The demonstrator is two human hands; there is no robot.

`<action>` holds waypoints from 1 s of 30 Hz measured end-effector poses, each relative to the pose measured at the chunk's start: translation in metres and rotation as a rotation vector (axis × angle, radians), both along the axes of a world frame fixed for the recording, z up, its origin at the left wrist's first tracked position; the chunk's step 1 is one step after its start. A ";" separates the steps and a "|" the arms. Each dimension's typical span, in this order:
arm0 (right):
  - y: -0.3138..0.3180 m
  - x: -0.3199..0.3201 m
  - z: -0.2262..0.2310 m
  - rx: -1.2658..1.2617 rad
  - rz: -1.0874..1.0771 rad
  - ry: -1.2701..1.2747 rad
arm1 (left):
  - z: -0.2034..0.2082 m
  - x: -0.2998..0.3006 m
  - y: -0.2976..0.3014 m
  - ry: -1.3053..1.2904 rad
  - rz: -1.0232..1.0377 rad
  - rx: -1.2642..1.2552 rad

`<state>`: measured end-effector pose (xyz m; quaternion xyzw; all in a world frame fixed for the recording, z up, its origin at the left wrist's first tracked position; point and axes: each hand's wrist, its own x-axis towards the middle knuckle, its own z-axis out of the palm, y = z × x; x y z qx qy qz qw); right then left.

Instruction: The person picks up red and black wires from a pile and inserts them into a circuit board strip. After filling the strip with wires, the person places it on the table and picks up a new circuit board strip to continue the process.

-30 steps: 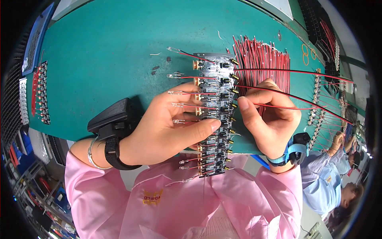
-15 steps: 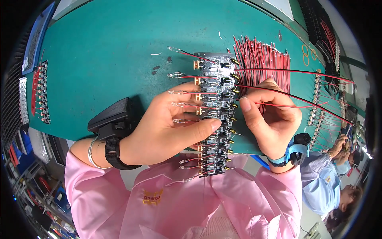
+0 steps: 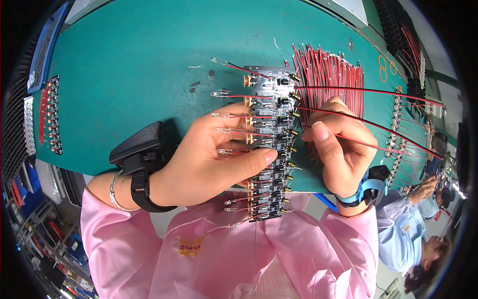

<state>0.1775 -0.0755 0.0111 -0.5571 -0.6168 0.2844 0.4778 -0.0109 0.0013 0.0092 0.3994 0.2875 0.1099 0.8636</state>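
Note:
My left hand (image 3: 211, 162) grips a long black strip of joined circuit boards (image 3: 273, 119) by its left edge, thumb on top and fingers underneath. Small clear LEDs (image 3: 216, 94) on thin leads stick out from the strip's left side. Along its right edge sit small brass-coloured springs (image 3: 295, 77). My right hand (image 3: 343, 154) is closed in a pinch on a thin red wire (image 3: 366, 143), just right of the strip's edge. Two longer red-and-black wires (image 3: 368, 90) run from the strip's upper right edge, the lower one passing over my right hand.
A thick bundle of red and black wires (image 3: 331, 74) lies on the green mat (image 3: 149, 60) behind my right hand. Orange rubber bands (image 3: 383, 70) and more board strips (image 3: 397, 114) lie at right. Another strip (image 3: 53, 117) lies far left. A co-worker (image 3: 406, 234) sits at right.
My right fingertips have shifted slightly right and changed their angle, and the red wire now slants down to the right. My left hand and the strip stay nearly still.

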 end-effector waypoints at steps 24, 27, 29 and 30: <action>-0.002 -0.005 -0.002 -0.141 -0.066 0.093 | -0.003 0.001 0.000 -0.016 0.003 -0.013; -0.001 -0.005 -0.002 -0.112 -0.044 0.050 | -0.004 0.001 -0.001 -0.023 -0.002 0.025; -0.001 -0.005 -0.002 -0.121 -0.048 0.046 | -0.002 0.001 0.000 -0.013 -0.008 -0.002; -0.001 -0.005 -0.002 -0.126 -0.050 0.043 | -0.002 0.001 0.000 -0.008 -0.011 -0.016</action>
